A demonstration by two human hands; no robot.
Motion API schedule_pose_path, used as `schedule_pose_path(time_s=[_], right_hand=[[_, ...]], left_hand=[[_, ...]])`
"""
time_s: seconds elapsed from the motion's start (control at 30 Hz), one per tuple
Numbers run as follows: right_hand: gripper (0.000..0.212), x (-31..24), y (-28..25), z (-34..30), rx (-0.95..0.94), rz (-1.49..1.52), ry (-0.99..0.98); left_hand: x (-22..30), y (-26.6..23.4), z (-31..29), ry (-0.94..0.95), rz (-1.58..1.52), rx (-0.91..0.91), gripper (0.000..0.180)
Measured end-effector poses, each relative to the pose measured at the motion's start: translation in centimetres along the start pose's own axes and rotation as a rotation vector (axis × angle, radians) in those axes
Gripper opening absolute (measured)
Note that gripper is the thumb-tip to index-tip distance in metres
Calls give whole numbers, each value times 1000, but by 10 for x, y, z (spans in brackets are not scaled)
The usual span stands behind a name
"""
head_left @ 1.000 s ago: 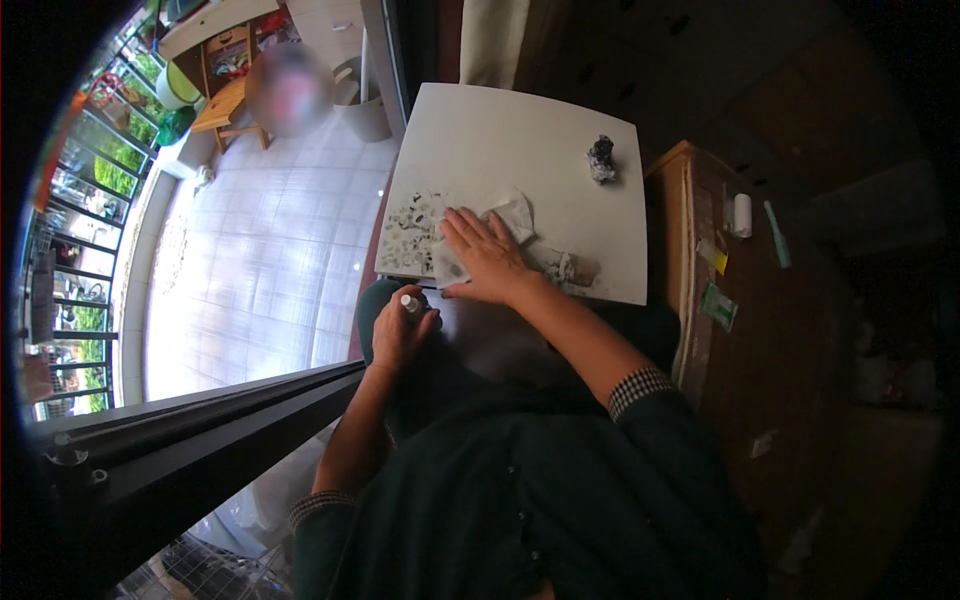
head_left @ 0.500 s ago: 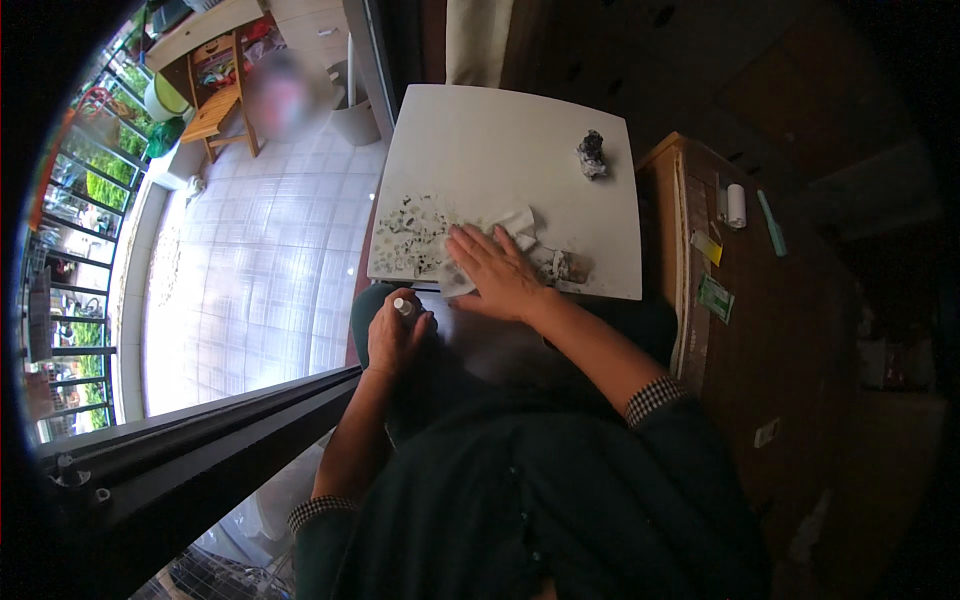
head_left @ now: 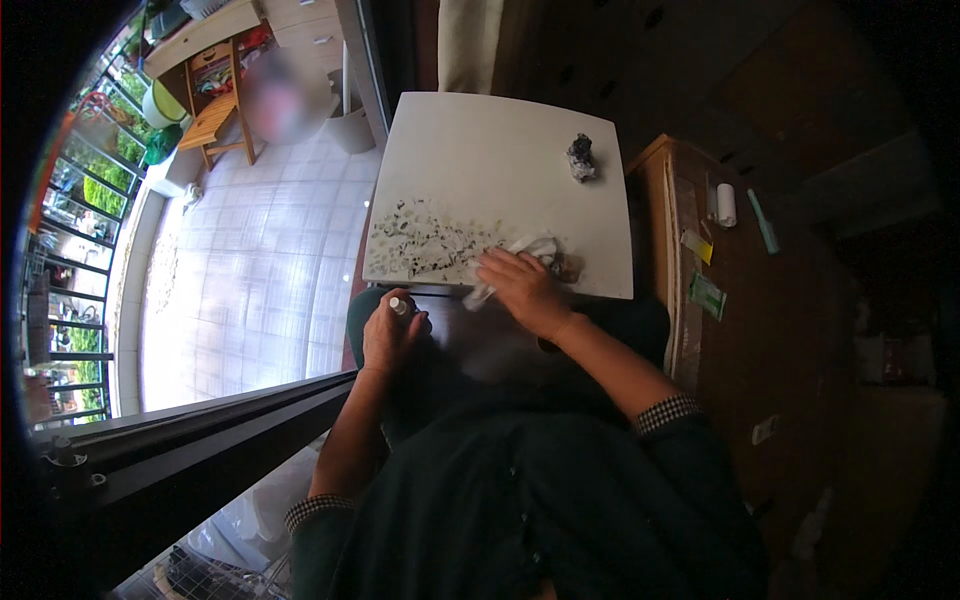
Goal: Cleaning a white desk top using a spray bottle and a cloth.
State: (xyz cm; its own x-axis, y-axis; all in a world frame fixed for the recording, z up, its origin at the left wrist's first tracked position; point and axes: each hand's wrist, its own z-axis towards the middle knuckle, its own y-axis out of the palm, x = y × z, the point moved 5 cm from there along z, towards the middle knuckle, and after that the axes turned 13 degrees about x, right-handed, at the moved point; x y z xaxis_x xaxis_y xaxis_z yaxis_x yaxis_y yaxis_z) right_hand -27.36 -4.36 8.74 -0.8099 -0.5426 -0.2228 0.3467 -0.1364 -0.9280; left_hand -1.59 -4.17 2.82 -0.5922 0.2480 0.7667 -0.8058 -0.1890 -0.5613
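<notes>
Head view: right fingers point(head_left: 497, 268) flat on cloth point(head_left: 527, 250)

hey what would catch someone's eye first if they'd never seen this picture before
Probably the white table, bright against the dark room, with dark speckled marks across its near left part. At its near edge the right hand presses a crumpled white cloth, while the left hand holds a small capped bottle just below.

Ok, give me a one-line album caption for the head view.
Right hand presses a white cloth on a speckled white tabletop; left hand grips a small bottle.
</notes>
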Motion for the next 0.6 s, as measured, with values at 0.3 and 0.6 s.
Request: schedule_pose_path(time_s=[0.3,0.6], right_hand=[[26,49,-65,15,368,1483,920],[32,37,-65,32,210,1812,954]], left_hand=[[-8,-1,-2,-11,38,10,51],[-9,0,-1,-1,18,36,51]])
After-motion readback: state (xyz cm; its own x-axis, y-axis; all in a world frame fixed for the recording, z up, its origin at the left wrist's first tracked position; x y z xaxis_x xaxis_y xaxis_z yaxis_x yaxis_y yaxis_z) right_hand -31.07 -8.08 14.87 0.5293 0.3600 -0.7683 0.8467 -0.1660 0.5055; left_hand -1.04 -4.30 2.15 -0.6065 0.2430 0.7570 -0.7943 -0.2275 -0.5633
